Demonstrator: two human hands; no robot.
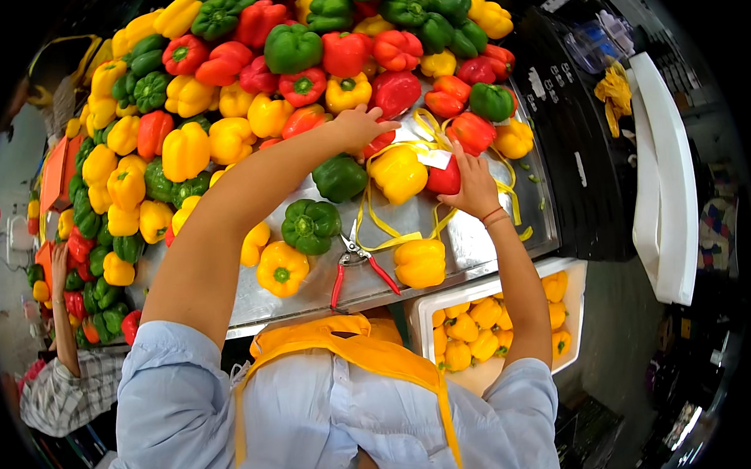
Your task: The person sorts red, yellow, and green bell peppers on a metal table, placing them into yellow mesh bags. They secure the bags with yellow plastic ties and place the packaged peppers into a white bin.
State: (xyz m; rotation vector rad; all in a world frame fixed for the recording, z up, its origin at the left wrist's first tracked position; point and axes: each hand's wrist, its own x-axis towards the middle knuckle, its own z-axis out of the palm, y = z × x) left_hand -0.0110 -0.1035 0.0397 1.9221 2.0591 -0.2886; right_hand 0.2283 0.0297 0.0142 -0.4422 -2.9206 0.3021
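Note:
My left hand (360, 129) reaches over the pile with its fingers stretched out, beside a large red bell pepper (395, 93) and above another red one partly hidden beneath it. My right hand (475, 186) has its thumb and fingers around a red bell pepper (445, 179). Between the hands sits a yellow bell pepper (398, 174), with yellow tape (426, 133) and a white label (434, 158) next to it. Red-handled pruning shears (354, 264) lie partly opened near the table's front edge, among green bell peppers (311, 227) and a yellow bell pepper (282, 269).
A heap of red, yellow and green peppers covers the left and far side of the metal table (467, 246). Below its front edge stands a white foam box (578, 310) of yellow peppers. Black crates (588, 169) stand at right. Another person's arm (62, 311) reaches in at left.

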